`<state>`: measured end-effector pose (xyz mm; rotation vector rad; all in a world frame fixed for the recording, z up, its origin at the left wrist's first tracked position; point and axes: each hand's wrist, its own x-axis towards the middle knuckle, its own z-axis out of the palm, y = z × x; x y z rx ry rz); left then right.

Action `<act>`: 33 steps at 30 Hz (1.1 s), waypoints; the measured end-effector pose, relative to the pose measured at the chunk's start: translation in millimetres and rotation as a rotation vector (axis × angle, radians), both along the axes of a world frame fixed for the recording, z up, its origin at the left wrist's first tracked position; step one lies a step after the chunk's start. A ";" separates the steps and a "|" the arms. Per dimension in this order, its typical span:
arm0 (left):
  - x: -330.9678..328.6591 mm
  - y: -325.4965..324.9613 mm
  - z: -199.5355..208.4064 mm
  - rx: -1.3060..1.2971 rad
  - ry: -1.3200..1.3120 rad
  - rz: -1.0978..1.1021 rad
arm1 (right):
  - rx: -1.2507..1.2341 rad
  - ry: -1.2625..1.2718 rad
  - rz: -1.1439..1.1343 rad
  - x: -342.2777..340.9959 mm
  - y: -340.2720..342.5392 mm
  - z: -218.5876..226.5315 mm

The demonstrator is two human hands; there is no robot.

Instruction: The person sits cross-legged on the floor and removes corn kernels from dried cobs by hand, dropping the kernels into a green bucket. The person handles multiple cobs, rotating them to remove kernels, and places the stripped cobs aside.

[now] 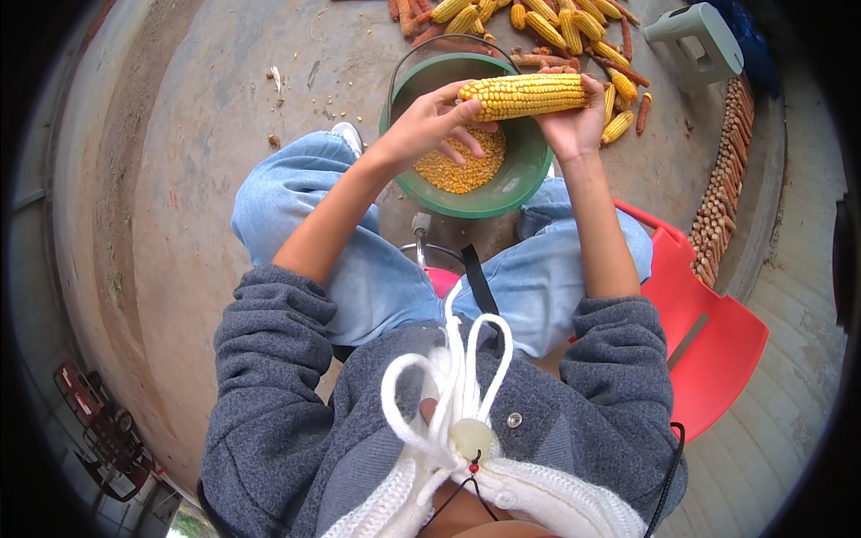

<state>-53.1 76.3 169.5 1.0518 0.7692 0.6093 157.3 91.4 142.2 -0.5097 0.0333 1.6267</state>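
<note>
A yellow ear of corn [529,96] lies level across the top of a green bucket [520,184]. My right hand [578,125] grips its right end. At the left end, the thumb and forefinger of my left hand [435,130] close on the tip, while the other fingers hang loosely spread over the bucket. Loose corn kernels [462,170] cover the bucket's bottom. The ear's kernel rows look mostly whole; its underside is hidden.
Several ears of corn and bare reddish cobs [574,31] lie beyond the bucket. A grey-green plastic stool [695,45] is at the far right, near a long row of stacked cobs [722,179]. A red chair [708,350] stands by my right side.
</note>
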 end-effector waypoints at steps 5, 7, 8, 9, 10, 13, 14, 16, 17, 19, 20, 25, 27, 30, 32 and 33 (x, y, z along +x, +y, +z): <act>0.8 0.8 6.4 0.036 0.015 -0.068 | -0.004 0.176 0.066 11.6 3.8 -12.7; 0.1 0.3 4.5 0.025 0.008 -0.068 | -0.011 0.120 0.023 11.2 1.9 -10.9; -0.1 -0.3 3.6 0.019 0.004 -0.066 | -0.014 0.091 0.004 9.6 1.1 -7.3; 0.6 -1.0 4.0 -0.034 -0.008 -0.058 | -0.013 0.074 -0.003 8.7 1.1 -5.4; 1.8 -1.8 4.7 -0.087 -0.019 -0.051 | -0.011 0.056 -0.010 8.0 1.2 -3.8; 3.8 -2.6 -1.2 -0.132 0.014 0.015 | -0.027 0.025 0.002 4.7 1.4 -4.7; 3.7 -2.5 -3.8 -0.128 0.037 0.046 | -0.036 0.019 0.014 1.6 1.4 -4.8; 4.0 -2.0 -5.4 0.008 0.142 0.059 | -0.047 -0.016 0.011 -2.5 -0.2 -1.8; 4.3 -1.4 -5.9 0.078 0.193 0.065 | -0.051 -0.034 0.009 -3.4 -0.6 -0.4; 2.6 0.5 -5.4 0.123 0.236 0.036 | -0.056 -0.035 0.017 -2.2 0.0 -1.5; 1.6 1.5 -4.9 0.146 0.257 0.020 | -0.058 -0.036 0.020 -1.0 0.4 -2.1; -1.8 4.0 -1.6 0.107 0.162 -0.050 | -0.016 -0.014 0.005 5.7 1.5 -9.6; -1.8 3.3 -0.6 0.043 0.096 -0.066 | -0.004 0.005 0.014 9.5 2.7 -13.2; -1.5 2.9 -1.1 -0.103 -0.040 -0.056 | -0.004 0.023 0.019 10.7 3.5 -12.5; -1.5 2.8 -5.3 -0.226 -0.159 -0.032 | -0.003 0.008 0.008 5.6 0.9 -6.6; -0.2 1.4 -6.5 -0.200 -0.121 -0.003 | -0.003 -0.018 0.004 2.2 -0.3 -3.4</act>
